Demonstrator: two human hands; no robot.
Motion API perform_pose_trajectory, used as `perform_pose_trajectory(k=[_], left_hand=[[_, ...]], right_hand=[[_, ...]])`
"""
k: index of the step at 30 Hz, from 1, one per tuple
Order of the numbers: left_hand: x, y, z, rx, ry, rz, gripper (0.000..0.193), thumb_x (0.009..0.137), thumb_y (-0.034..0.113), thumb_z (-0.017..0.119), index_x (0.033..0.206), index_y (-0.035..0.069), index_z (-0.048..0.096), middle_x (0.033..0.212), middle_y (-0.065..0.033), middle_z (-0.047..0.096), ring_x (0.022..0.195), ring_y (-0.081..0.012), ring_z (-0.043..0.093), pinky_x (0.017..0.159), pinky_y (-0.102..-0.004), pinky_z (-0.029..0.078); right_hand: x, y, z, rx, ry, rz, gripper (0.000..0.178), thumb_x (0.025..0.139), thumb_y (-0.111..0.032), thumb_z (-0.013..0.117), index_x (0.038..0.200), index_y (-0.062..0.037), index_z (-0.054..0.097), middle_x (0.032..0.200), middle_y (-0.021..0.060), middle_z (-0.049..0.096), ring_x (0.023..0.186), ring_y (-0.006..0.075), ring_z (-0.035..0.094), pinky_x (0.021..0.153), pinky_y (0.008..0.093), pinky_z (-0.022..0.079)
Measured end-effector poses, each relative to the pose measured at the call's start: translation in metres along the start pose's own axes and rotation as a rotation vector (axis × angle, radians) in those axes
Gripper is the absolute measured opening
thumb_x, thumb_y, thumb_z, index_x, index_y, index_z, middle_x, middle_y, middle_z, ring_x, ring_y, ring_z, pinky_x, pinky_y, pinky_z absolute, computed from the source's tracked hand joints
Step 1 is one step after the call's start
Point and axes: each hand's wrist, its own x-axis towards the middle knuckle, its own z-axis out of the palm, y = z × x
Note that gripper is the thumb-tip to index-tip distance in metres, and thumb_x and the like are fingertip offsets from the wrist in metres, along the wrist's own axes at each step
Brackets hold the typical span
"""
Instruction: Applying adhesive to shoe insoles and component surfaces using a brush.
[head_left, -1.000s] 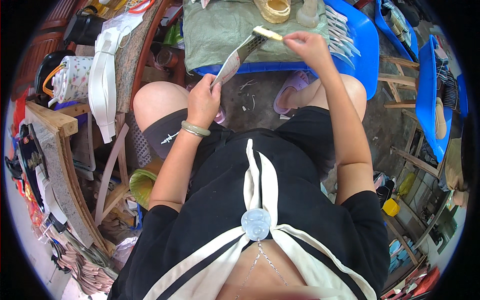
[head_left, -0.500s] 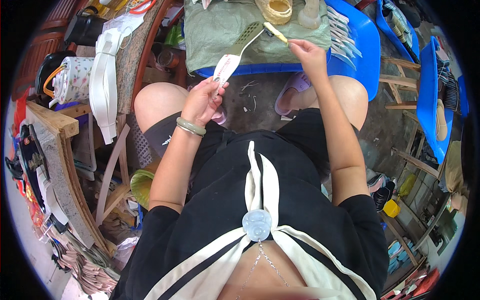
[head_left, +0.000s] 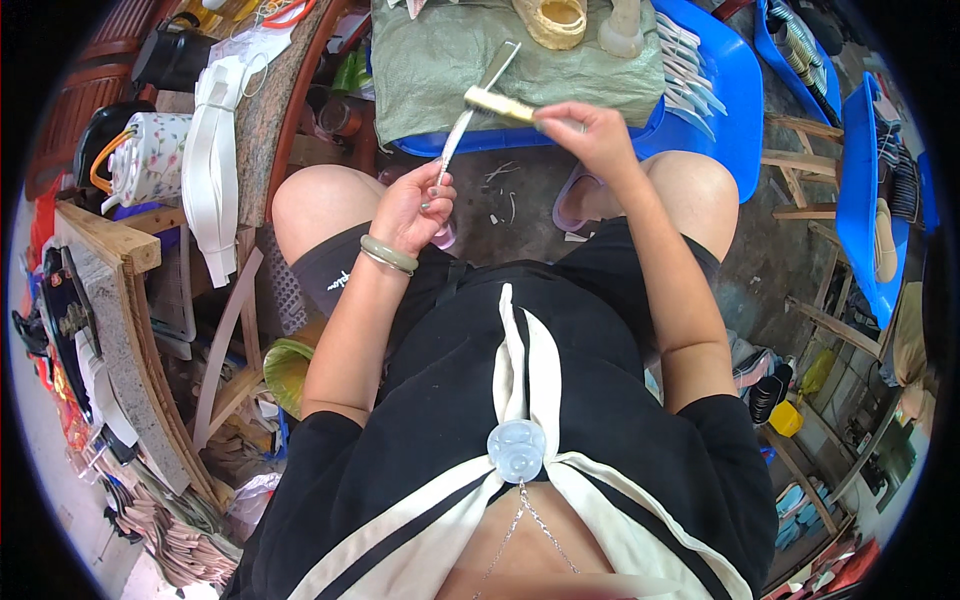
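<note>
My left hand (head_left: 418, 208), with a bangle at the wrist, is closed on one end of a thin white insole (head_left: 457, 133). The insole tilts up and away, turned almost edge-on, and its far end looks olive-green. My right hand (head_left: 592, 138) grips the handle of a brush (head_left: 500, 104) with a pale yellow head. The brush lies across the middle of the insole; its bristles are hard to make out. Beyond them, a crusted yellowish pot (head_left: 550, 38) stands on a grey-green sheet (head_left: 430, 95), with a cloudy bottle-like container (head_left: 621, 38) beside it.
Several insole-like pieces (head_left: 682, 75) lie in a blue tray (head_left: 735, 110) at the right. More blue trays (head_left: 858, 215) rest on wooden frames farther right. At the left, a bundle of white strips (head_left: 212, 165) hangs over the table's edge, near a floral pot (head_left: 160, 155).
My right hand has moved left and slightly nearer, carrying the brush from the insole's far end to its middle. The insole has turned from showing its printed face to nearly edge-on.
</note>
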Motion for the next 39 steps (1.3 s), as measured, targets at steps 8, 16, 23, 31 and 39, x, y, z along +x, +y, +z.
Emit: perform_pose_trajectory(k=[8, 16, 23, 31, 39], left_hand=[[-0.002, -0.001, 0.006, 0.052, 0.042, 0.008, 0.019, 0.092, 0.019, 0.055, 0.088, 0.003, 0.046, 0.069, -0.0016, 0.044, 0.049, -0.0044, 0.035, 0.037, -0.0149, 0.025], [0.002, -0.014, -0.004, 1.302, 0.421, 0.804, 0.027, 0.094, 0.026, 0.053, 0.104, 0.002, 0.046, 0.071, -0.006, 0.053, 0.054, -0.0125, 0.047, 0.048, -0.0278, 0.037], [-0.025, -0.011, 0.015, 1.369, 0.411, 0.858, 0.025, 0.098, 0.025, 0.041, 0.094, 0.001, 0.049, 0.066, -0.0079, 0.057, 0.05, -0.0141, 0.049, 0.05, -0.0288, 0.04], [-0.038, -0.016, 0.028, 0.758, 0.154, 0.64, 0.021, 0.096, 0.023, 0.045, 0.105, 0.003, 0.049, 0.068, -0.0055, 0.056, 0.046, -0.0045, 0.041, 0.042, -0.0188, 0.037], [-0.035, -0.016, 0.037, 0.722, 0.133, 0.612, 0.019, 0.094, 0.018, 0.046, 0.104, 0.002, 0.048, 0.069, -0.0055, 0.056, 0.048, -0.0041, 0.041, 0.044, -0.0199, 0.038]], right_hand=[[0.065, 0.039, -0.029, -0.294, 0.317, -0.056, 0.021, 0.079, -0.029, 0.067, 0.092, -0.0138, 0.072, 0.073, 0.0095, 0.068, 0.065, 0.0141, 0.064, 0.062, 0.0276, 0.05], [0.074, 0.003, -0.067, -0.567, 0.453, -0.034, 0.024, 0.08, -0.032, 0.063, 0.094, -0.0146, 0.072, 0.074, 0.0114, 0.068, 0.067, 0.0185, 0.065, 0.064, 0.0295, 0.049], [0.123, 0.008, -0.081, -0.864, 0.265, -0.084, 0.023, 0.079, -0.033, 0.059, 0.091, -0.017, 0.072, 0.079, 0.0154, 0.066, 0.075, 0.0326, 0.064, 0.07, 0.0391, 0.052], [0.096, -0.002, -0.072, -0.934, 0.245, -0.089, 0.021, 0.079, -0.032, 0.058, 0.088, -0.0184, 0.072, 0.077, 0.0148, 0.066, 0.075, 0.0325, 0.065, 0.067, 0.0396, 0.052], [-0.011, 0.0, -0.037, -0.203, 0.26, 0.051, 0.019, 0.08, -0.021, 0.065, 0.093, -0.009, 0.071, 0.083, 0.0103, 0.07, 0.075, 0.0149, 0.066, 0.07, 0.0262, 0.05]])
